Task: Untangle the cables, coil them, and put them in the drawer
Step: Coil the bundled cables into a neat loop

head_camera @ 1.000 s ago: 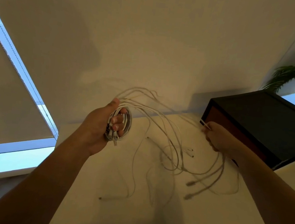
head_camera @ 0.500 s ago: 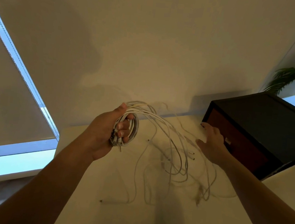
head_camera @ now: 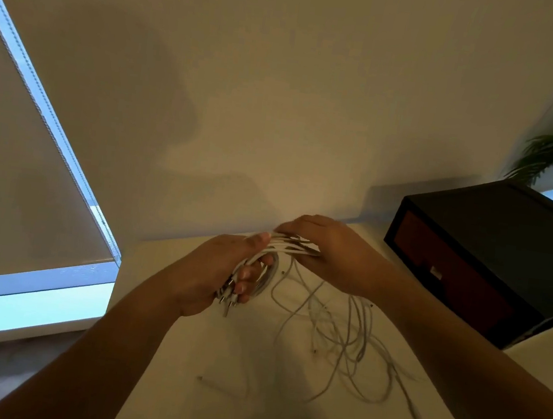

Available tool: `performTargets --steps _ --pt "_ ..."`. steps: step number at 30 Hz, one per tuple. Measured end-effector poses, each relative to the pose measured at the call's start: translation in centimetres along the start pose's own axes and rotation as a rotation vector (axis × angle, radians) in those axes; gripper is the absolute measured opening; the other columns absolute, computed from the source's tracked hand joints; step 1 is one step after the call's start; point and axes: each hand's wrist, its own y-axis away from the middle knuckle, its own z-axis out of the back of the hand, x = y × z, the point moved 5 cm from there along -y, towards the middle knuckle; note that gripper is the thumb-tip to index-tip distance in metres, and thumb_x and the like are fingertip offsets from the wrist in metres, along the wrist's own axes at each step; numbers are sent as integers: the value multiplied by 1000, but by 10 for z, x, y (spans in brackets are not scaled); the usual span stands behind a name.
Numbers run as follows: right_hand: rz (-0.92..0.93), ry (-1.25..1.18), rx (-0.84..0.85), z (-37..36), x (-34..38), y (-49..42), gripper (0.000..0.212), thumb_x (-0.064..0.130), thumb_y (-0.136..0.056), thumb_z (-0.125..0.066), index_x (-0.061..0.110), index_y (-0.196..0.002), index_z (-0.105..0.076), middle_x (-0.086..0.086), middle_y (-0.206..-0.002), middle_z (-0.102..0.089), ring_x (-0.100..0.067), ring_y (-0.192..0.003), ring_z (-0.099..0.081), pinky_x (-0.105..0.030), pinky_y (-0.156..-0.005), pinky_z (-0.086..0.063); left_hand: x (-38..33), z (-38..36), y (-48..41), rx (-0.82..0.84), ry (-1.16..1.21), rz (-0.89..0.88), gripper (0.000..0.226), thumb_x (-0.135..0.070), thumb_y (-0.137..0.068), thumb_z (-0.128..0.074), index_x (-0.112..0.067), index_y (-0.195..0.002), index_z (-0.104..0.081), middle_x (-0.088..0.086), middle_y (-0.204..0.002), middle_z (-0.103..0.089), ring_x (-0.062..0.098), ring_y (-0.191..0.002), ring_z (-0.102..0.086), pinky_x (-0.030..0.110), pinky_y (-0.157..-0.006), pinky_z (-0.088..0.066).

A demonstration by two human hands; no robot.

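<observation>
My left hand grips the coiled part of the white cables, with plugs poking out below its fingers. My right hand pinches the strands just beside it. Loose ends trail across the tabletop, near the dark drawer.

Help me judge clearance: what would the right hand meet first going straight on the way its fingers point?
Likely the left hand: its thumb lies just beyond the right hand, along the cables both hold; depth is unclear.
</observation>
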Motion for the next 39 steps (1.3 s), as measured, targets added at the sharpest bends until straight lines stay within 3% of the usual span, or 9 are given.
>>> performTargets --steps 3,7,9,13,16,21,27,35,39 --pt "-26 -27 10 3 -3 4 35 15 -90 -58 13 -125 -59 -2 -117 -64 -12 -102 -58 -14 -85 -40 0 3 2 12 2 16 37 -44 -87 -51 -9 -75 -59 -2 -47 -36 10 -38 -34 23 -46 -36" --pt "-93 -132 35 0 -5 7 40 16 -92 -59 15 -131 -54 0 -126 -60 -11 -113 -53 -5 -91 -33 1 -4 4 71 -59 40 37 -43 -88 -50 -10 -74 -60 -2 -48 -36 10 -39 -33 22 -45 -36" --pt "-126 -190 95 -2 -2 7 41 19 -91 -63 18 -131 -54 4 -121 -62 -6 -107 -55 -8 -88 -38 2 -8 4 76 -86 37 37 -39 -92 -48 -10 -74 -60 -2 -48 -37 10 -39 -33 23 -46 -36" --pt "-146 -153 214 -4 4 7 12 7 -94 -53 12 -104 -59 3 -89 -61 -6 -77 -51 -18 -66 -39 4 -11 3 97 -80 62 49 -53 -86 -46 -7 -79 -61 -2 -48 -39 10 -40 -34 23 -47 -36" --pt "-149 -72 198 3 7 9 10 16 -100 -44 16 -102 -53 4 -89 -58 -7 -74 -48 -22 -66 -38 6 -8 2 96 7 118 64 -64 -84 -37 -6 -77 -63 0 -48 -39 12 -38 -34 23 -46 -35" --pt "-119 85 140 5 7 15 11 25 -100 -42 16 -100 -49 0 -88 -57 -15 -73 -49 -30 -63 -37 3 -10 2 99 33 95 49 -53 -82 -44 -8 -74 -62 -1 -45 -38 10 -36 -34 22 -43 -36" --pt "-155 -164 198 7 16 13 2 21 -98 -48 20 -100 -48 5 -72 -54 -12 -61 -47 -24 -56 -35 3 -12 2 72 -8 48 42 -51 -79 -51 -12 -68 -61 -2 -45 -37 10 -37 -34 25 -48 -35" --pt "-113 -82 160 12 2 14 47 54 -95 -27 13 -87 -50 -3 -68 -54 -16 -61 -46 -28 -56 -35 -2 -18 13 197 5 31 28 -33 -85 -62 -11 -71 -54 -3 -44 -35 9 -37 -33 22 -44 -34" --pt "-190 -65 67 4 -6 21 39 51 -97 -27 18 -90 -46 2 -74 -55 -15 -64 -49 -30 -60 -37 -7 -18 14 151 152 6 25 -33 -81 -52 -9 -73 -50 -4 -43 -33 8 -35 -32 20 -42 -35"
